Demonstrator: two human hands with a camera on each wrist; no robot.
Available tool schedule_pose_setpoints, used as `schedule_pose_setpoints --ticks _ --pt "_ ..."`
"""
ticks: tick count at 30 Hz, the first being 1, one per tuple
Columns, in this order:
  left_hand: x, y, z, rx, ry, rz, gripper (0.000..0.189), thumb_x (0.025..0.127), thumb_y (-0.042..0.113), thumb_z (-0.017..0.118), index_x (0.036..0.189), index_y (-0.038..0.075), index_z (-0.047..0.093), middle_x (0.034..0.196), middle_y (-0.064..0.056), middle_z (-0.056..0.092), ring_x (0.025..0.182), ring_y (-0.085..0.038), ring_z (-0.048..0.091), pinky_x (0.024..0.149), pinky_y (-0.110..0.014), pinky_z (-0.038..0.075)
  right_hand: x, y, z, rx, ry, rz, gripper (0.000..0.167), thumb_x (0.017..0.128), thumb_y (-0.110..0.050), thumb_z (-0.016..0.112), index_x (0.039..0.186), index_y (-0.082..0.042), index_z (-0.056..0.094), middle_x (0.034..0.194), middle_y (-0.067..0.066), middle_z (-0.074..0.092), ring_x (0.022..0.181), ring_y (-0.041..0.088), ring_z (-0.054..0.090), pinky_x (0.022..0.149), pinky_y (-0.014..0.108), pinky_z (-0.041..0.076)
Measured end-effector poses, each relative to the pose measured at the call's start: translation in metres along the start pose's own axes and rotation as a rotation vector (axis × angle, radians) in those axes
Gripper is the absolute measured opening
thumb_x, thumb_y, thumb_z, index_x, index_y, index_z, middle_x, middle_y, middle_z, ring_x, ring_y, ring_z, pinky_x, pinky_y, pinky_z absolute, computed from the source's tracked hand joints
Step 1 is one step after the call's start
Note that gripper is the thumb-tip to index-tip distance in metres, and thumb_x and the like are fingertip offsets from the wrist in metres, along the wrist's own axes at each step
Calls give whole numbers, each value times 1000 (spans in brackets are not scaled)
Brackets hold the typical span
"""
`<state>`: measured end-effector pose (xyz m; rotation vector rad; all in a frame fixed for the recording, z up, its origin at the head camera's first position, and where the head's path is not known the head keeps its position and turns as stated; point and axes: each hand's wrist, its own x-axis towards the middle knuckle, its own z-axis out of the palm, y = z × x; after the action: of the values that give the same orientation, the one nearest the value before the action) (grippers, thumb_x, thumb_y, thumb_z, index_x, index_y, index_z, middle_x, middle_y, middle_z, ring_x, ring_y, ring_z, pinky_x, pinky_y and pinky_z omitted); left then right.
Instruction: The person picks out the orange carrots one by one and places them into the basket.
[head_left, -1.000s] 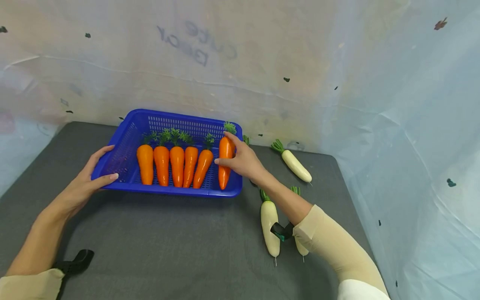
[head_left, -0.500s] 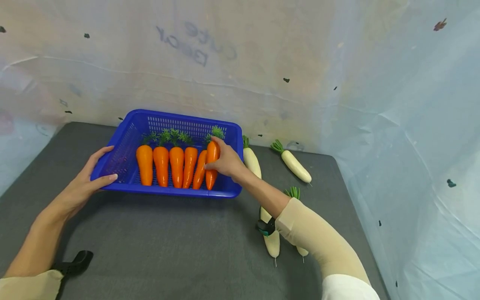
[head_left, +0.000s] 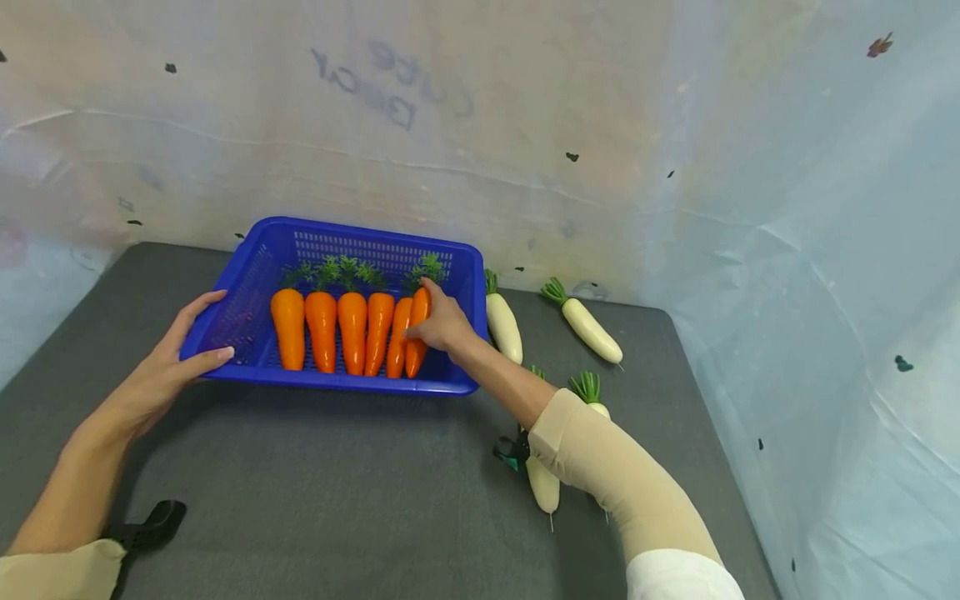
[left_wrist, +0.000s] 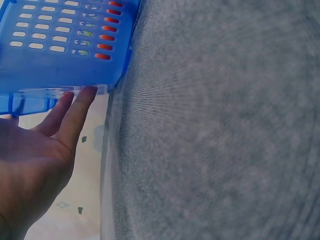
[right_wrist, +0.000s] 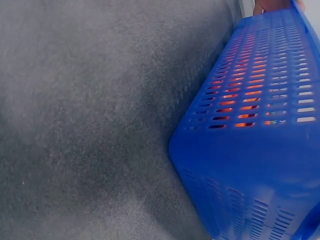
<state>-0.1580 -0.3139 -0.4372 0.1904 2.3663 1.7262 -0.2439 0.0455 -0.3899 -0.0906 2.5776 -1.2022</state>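
In the head view a blue slotted plastic basket [head_left: 251, 321] is held by its left end in my left hand [head_left: 161, 375], thumb over the rim and fingers outside. The left wrist view shows fingertips of that hand [left_wrist: 42, 155] against the rim of the basket [left_wrist: 55, 65]. My right hand [head_left: 448, 323] reaches in over the basket's right side and pinches an orange carrot [head_left: 417, 350] with a green leafy top. This carrot lies against a row of several more carrots [head_left: 352, 333]. My right hand is out of sight in the right wrist view, where the basket's slotted wall [right_wrist: 240, 160] shows.
Several white radishes with green tops lie right of the basket: one at the back [head_left: 591, 332], one beside the basket [head_left: 504, 327], and others partly under my right forearm. The grey table [head_left: 337, 500] meets a pale plastic sheet [head_left: 525, 100] behind and to the right.
My right hand has moved left with the carrot, from the basket's right end to beside the row, and slightly lower. My left hand and the basket have barely moved.
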Motion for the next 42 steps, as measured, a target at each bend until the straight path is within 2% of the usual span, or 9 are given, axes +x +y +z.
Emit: schedule_pose_setpoints --ticks 11,15,19,21,23,26,32,37,42 --pt "0 -1 -2 4 6 -14 76 105 22 46 155 50 -4 159 -28 -5 128 -53 20 97 -79 25 -3 -5 -10 158 -17 22 97 80 -1 80 158 -21 27 159 9 34 141 28 38 106 44 44" --pt "0 -1 -2 27 7 -8 74 105 22 46 155 50 -2 160 -26 -2 127 -44 25 99 -49 44 -10 -6 -24 263 -30 24 94 83 -5 77 159 -23 24 163 5 26 144 30 34 108 46 41" --pt "-1 -1 -3 45 21 -3 73 105 23 47 156 49 2 162 -21 -2 130 -39 25 84 -14 42 -17 -6 -38 363 -70 -6 91 85 -12 77 159 -23 25 165 4 20 148 30 25 114 47 33" --pt "-3 0 -3 50 33 2 73 105 23 48 156 48 3 163 -19 -3 132 -43 21 98 -20 40 -21 -5 -44 421 -103 -28 88 87 -16 75 159 -24 25 165 6 17 149 30 24 115 48 33" --pt "-4 0 -3 61 47 11 73 105 23 48 157 47 3 164 -19 -6 133 -49 17 114 -41 30 -25 -3 -49 503 -138 -46 85 90 -18 74 159 -24 24 166 7 15 148 29 26 115 48 32" --pt "-4 0 -2 87 93 30 73 104 23 50 158 45 5 165 -18 -5 135 -54 14 110 -73 9 -31 2 -55 614 -179 -69 79 94 -16 69 159 -23 24 165 8 16 143 28 37 115 48 33" --pt "-6 5 2 176 185 79 72 103 23 54 158 43 11 165 -14 11 140 -39 23 119 -53 14 -43 14 -69 717 -195 -141 69 97 -12 64 157 -20 29 160 6 29 138 28 45 113 47 36" --pt "-10 6 2 227 196 90 77 101 22 58 159 41 11 165 -13 12 142 -48 20 120 -49 15 -54 25 -80 692 -185 -193 63 98 -15 64 154 -20 36 156 3 37 139 27 43 109 42 42" --pt "-15 5 -2 273 181 112 85 97 18 64 159 39 9 166 -11 11 145 -49 16 112 -16 18 -64 41 -92 616 -177 -250 57 98 -19 64 151 -23 41 154 3 41 139 30 43 108 41 43"
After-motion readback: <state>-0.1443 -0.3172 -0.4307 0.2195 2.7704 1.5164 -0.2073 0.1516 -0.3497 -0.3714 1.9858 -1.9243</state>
